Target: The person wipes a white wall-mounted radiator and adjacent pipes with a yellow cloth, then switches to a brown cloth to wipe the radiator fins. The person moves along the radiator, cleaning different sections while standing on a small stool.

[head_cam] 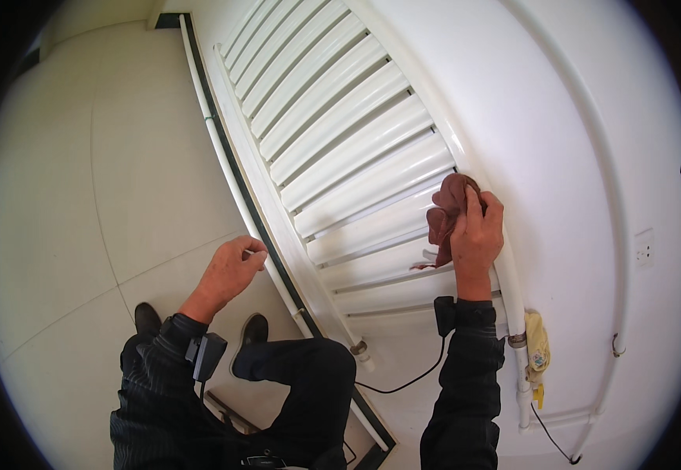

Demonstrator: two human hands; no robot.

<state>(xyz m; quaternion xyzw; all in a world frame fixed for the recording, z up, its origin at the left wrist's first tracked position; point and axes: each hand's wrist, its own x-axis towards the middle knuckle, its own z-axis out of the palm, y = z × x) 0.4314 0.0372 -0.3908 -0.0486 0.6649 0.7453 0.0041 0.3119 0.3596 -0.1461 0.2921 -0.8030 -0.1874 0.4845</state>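
Note:
My right hand (477,241) grips a crumpled reddish-brown cloth (449,202) and presses it to the top rail of a white wall radiator (370,158). A thin loose end of the cloth hangs over the radiator's upright bars. My left hand (230,271) is empty, its fingers curled in towards the thumb. It hovers in front of the radiator's lower rail, above the white pipe (223,147) along the floor edge; whether it touches anything is not plain.
A yellow cloth (536,346) hangs by the pipe joint near a yellow valve handle (538,396). A wall socket (644,251) and a white wall pipe (608,170) are at right. Large pale tiles (52,205) cover the floor. Black cables run from boxes on both sleeves.

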